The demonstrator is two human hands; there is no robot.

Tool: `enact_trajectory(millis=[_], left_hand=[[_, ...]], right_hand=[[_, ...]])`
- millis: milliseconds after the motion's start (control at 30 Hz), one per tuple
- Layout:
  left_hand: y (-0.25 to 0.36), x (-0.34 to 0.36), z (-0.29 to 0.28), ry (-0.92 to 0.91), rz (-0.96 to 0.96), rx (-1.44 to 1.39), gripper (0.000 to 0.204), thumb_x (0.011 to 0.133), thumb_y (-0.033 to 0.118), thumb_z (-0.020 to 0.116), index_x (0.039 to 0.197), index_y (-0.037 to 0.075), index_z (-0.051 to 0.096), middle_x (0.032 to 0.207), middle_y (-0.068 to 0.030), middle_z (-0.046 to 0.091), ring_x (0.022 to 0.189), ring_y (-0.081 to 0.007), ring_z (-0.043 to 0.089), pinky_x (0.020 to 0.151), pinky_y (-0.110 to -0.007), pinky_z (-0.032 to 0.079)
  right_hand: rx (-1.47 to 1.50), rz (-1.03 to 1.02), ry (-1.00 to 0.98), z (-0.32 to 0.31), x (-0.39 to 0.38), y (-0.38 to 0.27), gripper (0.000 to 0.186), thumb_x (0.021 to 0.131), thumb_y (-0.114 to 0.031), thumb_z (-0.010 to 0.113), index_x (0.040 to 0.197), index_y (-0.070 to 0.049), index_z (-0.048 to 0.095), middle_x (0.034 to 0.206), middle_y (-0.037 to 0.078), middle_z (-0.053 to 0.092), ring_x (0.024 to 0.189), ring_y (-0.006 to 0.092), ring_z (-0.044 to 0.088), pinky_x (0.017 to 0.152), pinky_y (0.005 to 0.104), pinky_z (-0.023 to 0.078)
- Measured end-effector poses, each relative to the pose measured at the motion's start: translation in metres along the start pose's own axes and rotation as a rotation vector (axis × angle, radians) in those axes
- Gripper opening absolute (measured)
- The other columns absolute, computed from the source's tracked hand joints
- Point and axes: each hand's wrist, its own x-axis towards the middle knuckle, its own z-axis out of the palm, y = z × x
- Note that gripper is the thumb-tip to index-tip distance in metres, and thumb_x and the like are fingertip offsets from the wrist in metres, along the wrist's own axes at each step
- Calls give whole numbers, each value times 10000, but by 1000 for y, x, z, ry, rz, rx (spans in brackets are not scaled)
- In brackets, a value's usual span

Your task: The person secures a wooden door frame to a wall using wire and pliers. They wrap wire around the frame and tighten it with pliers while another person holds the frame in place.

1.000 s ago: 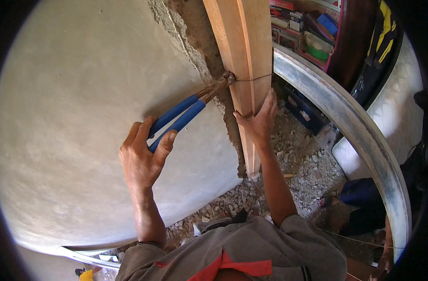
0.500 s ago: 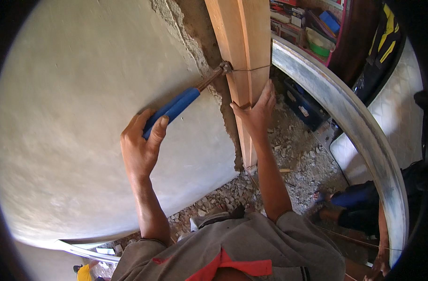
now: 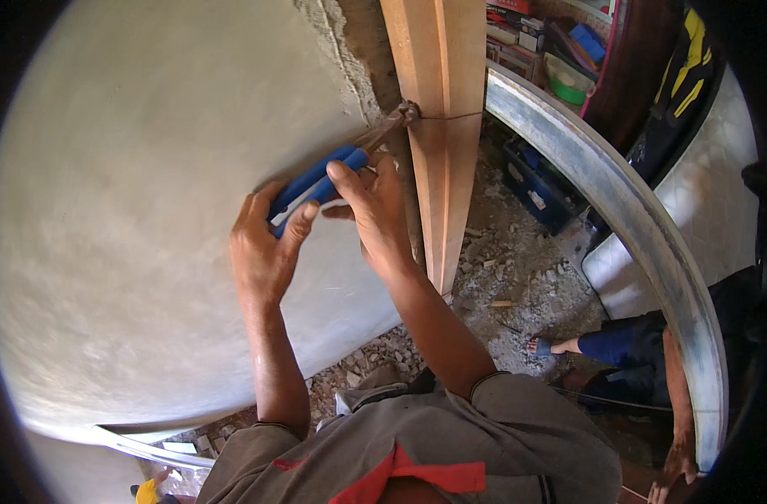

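Both my hands are on a pair of pincers (image 3: 323, 178) with blue-sleeved handles and brown, rusty jaws. My left hand (image 3: 260, 248) is closed round the handle ends, its thumb below them. Nearer the jaws, my right hand (image 3: 382, 214) grips the handles, thumb laid over them. The handles stand a little apart. At the upper right the jaws touch a thin wire (image 3: 457, 116) at the left edge of an upright wooden frame post (image 3: 434, 59). The wire runs across the post's face. What the jaws hold is too small to make out.
A plastered wall (image 3: 148, 168) with a rough broken edge fills the left. Rubble (image 3: 518, 286) covers the floor. A long whitish beam (image 3: 619, 185) curves down the right, with another person's hand (image 3: 676, 470) at its lower end. A dark blue crate (image 3: 539, 189) stands behind the post.
My right hand has left the wooden post and moved left onto the pincers' handles. My left hand has shifted slightly right, and the handles now show a gap between them.
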Motion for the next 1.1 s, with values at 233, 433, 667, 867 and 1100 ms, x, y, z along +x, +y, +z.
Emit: enact_trajectory(millis=[233, 433, 667, 867, 1100], left_hand=[[-54, -59, -2, -181, -193, -606, 615, 1013, 537, 619, 1297, -6, 666, 1011, -115, 688, 889, -165, 643, 730, -309, 516], [-96, -105, 56, -466, -125, -685, 216, 984, 200, 708, 1112, 30, 742, 1068, -134, 746, 902, -194, 694, 756, -326, 536], [13, -17, 162, -155, -322, -1414, 394, 1016, 301, 692, 1210, -41, 670, 943, -27, 663, 824, -105, 598, 747, -261, 492], [64, 35, 243, 431, -44, -1027, 318, 982, 284, 665, 974, -29, 721, 912, -205, 701, 874, -336, 653, 851, -442, 510], [39, 67, 259, 381, -3, -1213, 366, 960, 251, 707, 900, -104, 643, 817, -194, 705, 655, -258, 665, 544, -385, 584]], right_hand=[[201, 149, -61, -26, -18, -29, 431, 903, -72, 526, 1331, -30, 528, 804, 98, 616, 474, 119, 474, 447, 294, 396], [-829, 193, 104, -116, -128, 4, 412, 982, -266, 661, 1320, -40, 590, 694, 30, 585, 536, 136, 547, 504, 290, 410], [-1441, 593, 657, -202, -329, 128, 493, 886, -360, 766, 1209, -20, 613, 912, 236, 710, 832, 396, 708, 747, 465, 530], [-1445, 576, 1160, -218, -531, 219, 442, 882, -386, 771, 1173, -100, 602, 944, 232, 730, 862, 443, 712, 756, 549, 555], [-1051, 871, 1740, -130, -710, 319, 497, 879, -350, 751, 1199, 6, 618, 1116, 249, 720, 1083, 432, 684, 888, 520, 541]])
